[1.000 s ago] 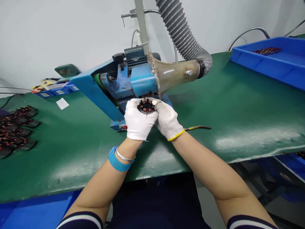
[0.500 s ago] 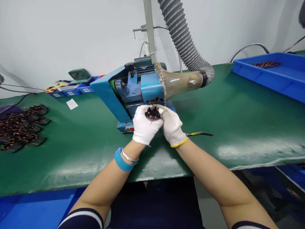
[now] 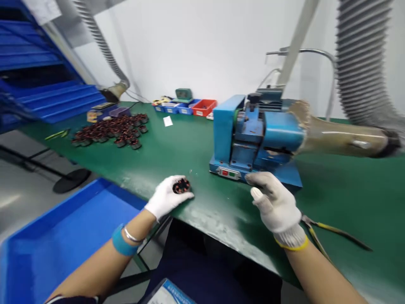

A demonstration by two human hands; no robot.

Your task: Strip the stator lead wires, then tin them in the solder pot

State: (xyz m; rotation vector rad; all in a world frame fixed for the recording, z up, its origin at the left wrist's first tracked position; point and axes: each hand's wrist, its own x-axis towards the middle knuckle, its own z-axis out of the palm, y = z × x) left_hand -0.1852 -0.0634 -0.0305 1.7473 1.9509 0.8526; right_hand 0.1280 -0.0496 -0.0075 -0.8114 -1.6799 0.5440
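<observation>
My left hand (image 3: 169,196), in a white glove, grips a small round wound motor stator (image 3: 181,186) with dark slots and copper coils. It is low over the green table near the front edge. My right hand (image 3: 276,202), gloved with a yellow cuff, is apart from it, in front of the blue grinding machine (image 3: 281,131); its thumb and fingers are spread and nothing is between them. Beside the right wrist lie yellow-handled pliers (image 3: 329,228). A pile of similar stators (image 3: 110,128) rests at the left of the table.
A red-and-green switch (image 3: 228,173) sits on the machine's base. A grey hose (image 3: 363,63) joins its dust hood (image 3: 341,134). Small blue and red bins (image 3: 204,107) stand by the wall. Below the left table edge is a large blue tray (image 3: 63,240).
The view has swung left. My hands, earlier together on the stator at the machine, are now apart; the left has carried it left and the right has let go.
</observation>
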